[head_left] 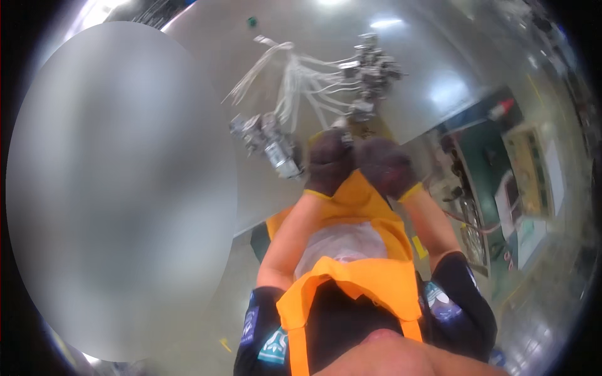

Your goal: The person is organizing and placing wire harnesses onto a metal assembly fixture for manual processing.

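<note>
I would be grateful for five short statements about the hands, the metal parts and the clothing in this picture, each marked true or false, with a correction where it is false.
1. The left hand and the right hand both wear dark gloves with yellow cuffs. True.
2. The hands are spread wide apart. False: they are close together in front of the body.
3. A smaller cluster of metal parts lies to the left of the left hand. True.
4. The white cords lie on the floor. False: the white cords lie on the grey tabletop.
5. The apron is green. False: the apron is orange.
</note>
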